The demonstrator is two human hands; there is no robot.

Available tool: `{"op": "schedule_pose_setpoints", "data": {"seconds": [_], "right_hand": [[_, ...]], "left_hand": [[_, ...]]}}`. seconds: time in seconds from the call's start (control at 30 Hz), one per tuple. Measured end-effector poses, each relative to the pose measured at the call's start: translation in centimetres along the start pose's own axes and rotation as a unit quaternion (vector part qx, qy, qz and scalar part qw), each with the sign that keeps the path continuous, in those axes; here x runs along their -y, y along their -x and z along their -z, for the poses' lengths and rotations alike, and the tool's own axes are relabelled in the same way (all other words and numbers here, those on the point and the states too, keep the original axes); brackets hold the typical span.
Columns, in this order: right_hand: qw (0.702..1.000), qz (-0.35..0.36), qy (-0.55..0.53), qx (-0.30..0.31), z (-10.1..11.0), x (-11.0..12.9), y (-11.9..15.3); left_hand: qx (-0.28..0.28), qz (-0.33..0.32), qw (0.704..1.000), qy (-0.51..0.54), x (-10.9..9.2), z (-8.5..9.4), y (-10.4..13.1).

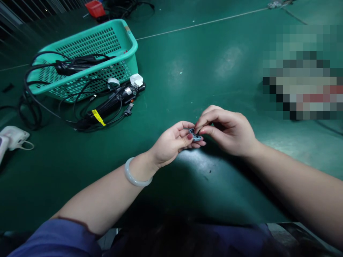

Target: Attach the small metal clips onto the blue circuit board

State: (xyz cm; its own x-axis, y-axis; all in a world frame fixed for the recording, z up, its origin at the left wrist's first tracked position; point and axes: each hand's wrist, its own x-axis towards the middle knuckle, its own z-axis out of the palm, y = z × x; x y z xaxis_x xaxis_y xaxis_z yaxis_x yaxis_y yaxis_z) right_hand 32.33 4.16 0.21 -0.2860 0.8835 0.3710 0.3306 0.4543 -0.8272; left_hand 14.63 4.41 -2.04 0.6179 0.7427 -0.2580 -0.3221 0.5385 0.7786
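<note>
Above the green tabletop (184, 78), the left hand (167, 144) grasps a small circuit board (197, 138) between thumb and fingers. The thumb and forefinger of the right hand (233, 132) bend close together against the board; whether they grip it cannot be told. Leftward stands a turquoise plastic basket (132, 41).

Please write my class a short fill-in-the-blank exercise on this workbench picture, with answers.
1. Facing the right hand, the left hand grips the small circuit board between its ____ and fingers.
2. A pale bracelet circles the ____ wrist.
3. The bright label on the black handheld device outside the basket is ____.
4. The small container behind the basket is ____.

Missing words: thumb; left; yellow; red.
</note>
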Motion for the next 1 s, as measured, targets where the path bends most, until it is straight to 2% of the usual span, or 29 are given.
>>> {"op": "schedule_pose_setpoints", "data": {"seconds": [0.33,0.5,0.67,0.73,0.87,1.0], "right_hand": [[0.999,0.009,-0.009,-0.031,0.0,0.0,0.1],[0.998,-0.032,-0.036,-0.034,-0.3,-0.1,0.3],[0.99,-0.08,-0.078,-0.081,0.4,-0.6,0.1],[0.993,-0.077,-0.056,-0.063,0.9,-0.8,-0.2],[0.998,-0.038,-0.019,0.041,1.6,-0.7,-0.6],[0.997,0.0,-0.012,0.073,1.5,-0.6,-0.7]], "left_hand": [[0.01,-0.003,1.0,0.022,0.0,0.0,-0.1],[0.01,-0.002,1.0,0.019,0.0,0.1,0.0],[-0.003,-0.015,1.0,0.015,-0.1,0.0,0.1],[-0.011,-0.022,1.0,0.015,-0.2,0.0,0.1],[-0.016,-0.033,0.999,0.02,-0.3,0.0,0.0],[-0.006,-0.024,1.0,0.016,-0.2,0.0,0.0]]}}
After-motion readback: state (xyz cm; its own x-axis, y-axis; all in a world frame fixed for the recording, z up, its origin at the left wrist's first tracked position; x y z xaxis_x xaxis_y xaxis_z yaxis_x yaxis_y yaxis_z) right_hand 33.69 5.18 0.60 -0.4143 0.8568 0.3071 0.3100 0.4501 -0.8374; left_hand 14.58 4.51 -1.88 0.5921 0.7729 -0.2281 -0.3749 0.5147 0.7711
